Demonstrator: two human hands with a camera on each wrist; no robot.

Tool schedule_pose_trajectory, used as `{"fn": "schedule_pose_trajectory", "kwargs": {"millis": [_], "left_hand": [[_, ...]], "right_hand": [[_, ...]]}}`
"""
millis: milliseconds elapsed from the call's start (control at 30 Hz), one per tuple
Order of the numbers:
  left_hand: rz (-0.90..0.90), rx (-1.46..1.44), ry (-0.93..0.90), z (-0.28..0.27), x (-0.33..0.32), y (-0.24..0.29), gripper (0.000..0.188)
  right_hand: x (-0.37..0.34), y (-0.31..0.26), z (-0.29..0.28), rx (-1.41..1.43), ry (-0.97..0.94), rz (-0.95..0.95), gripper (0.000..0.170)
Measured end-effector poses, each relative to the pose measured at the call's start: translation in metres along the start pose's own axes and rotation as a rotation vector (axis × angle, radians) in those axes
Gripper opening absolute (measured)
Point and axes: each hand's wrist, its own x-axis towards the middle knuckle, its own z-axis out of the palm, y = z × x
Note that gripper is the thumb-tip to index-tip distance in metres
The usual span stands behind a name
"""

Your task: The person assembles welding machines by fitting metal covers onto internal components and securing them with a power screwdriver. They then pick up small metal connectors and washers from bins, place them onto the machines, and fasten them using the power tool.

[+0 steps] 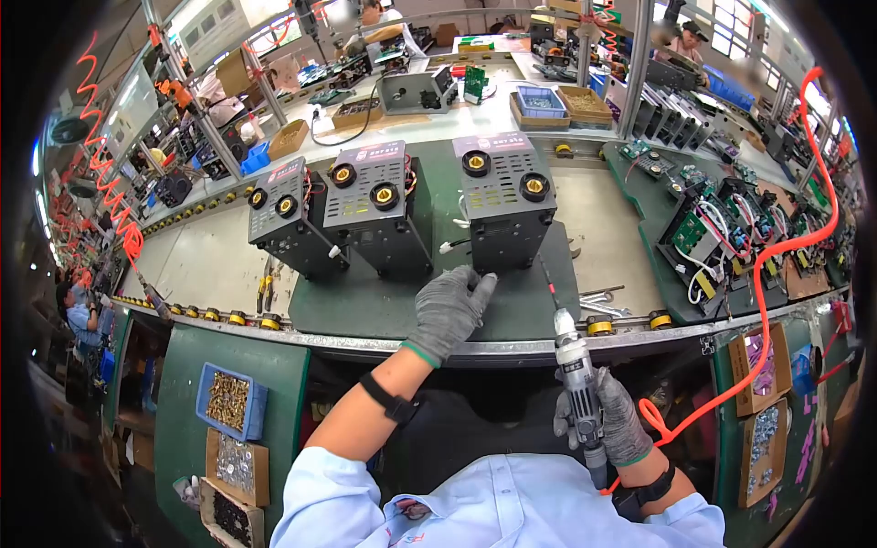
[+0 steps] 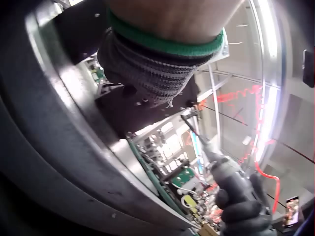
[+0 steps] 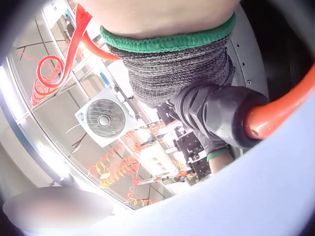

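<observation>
My gloved right hand (image 1: pixel 621 420) grips a pneumatic screwdriver (image 1: pixel 577 379), its long bit pointing up and away toward the rightmost machine housing (image 1: pixel 507 205). An orange air hose (image 3: pixel 278 118) runs from the tool's rear end. At the lower front edge of that dark metal housing is my gloved left hand (image 1: pixel 448 310), its fingers loosely bent and fingertips right at the base. Two round brass-centred sockets (image 1: pixel 534 187) sit on the housing's panel. Similar housings, a middle one (image 1: pixel 379 205) and a left one (image 1: pixel 297 219), stand to the left on the green board (image 1: pixel 343 310).
Pliers (image 1: pixel 265 285) lie left of the board, wrenches (image 1: pixel 605 303) to its right. A blue bin of brass screws (image 1: pixel 258 411) and boxes of small parts sit at lower left. Partly built units (image 1: pixel 722 237) occupy the right side. The orange hose (image 1: pixel 763 310) arcs along the right.
</observation>
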Motion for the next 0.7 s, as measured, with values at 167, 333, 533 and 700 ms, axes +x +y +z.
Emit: {"fn": "schedule_pose_trajectory", "kwargs": {"millis": [167,333,533,700], "left_hand": [[-0.150,0.238,-0.172,0.018,0.039,-0.006,0.049],[-0.098,0.169,-0.134,0.053,0.065,-0.004,0.052],[-0.156,-0.088,-0.169,0.002,0.011,0.009,0.049],[-0.406,-0.185,0.289,-0.054,-0.022,-0.083,0.045]], "right_hand": [[0.005,0.009,0.004,-0.056,0.003,0.066,0.079],[0.011,0.010,0.015,-0.071,-0.036,0.035,0.078],[0.014,-0.001,0.012,-0.250,-0.049,-0.012,0.083],[0.011,0.002,-0.004,-0.258,-0.037,0.074,0.092]]}}
